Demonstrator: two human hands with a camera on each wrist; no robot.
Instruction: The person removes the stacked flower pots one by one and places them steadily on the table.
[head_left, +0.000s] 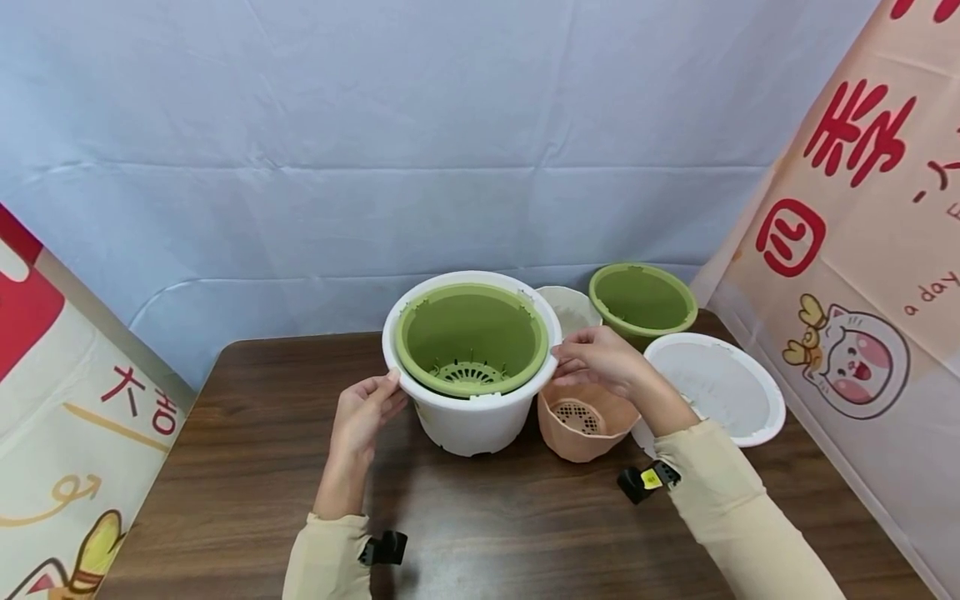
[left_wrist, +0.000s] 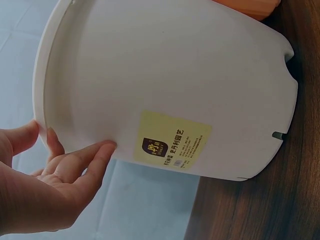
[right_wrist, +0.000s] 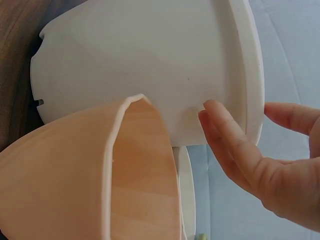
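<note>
A large white flower pot (head_left: pixel 468 427) stands upright on the table, with a green pot (head_left: pixel 480 321) nested inside it. My left hand (head_left: pixel 366 417) pinches the white pot's rim on its left, thumb on the edge and fingers under it. In the left wrist view, those fingertips touch the outer wall beside a yellow label (left_wrist: pixel 172 140). On the opposite side, my right hand (head_left: pixel 600 362) pinches the rim between thumb and fingers. The right wrist view shows that hand (right_wrist: pixel 275 160) at the rim, above an orange-pink pot (right_wrist: pixel 65 170).
Right of the white pot, the orange-pink pot sits close by. Behind it are a smaller white pot (head_left: pixel 564 307) and another green pot (head_left: pixel 645 300). A wide white pot (head_left: pixel 776 408) lies tilted at the right. A cloth backdrop (head_left: pixel 420 150) hangs behind the wooden table (head_left: pixel 277 433).
</note>
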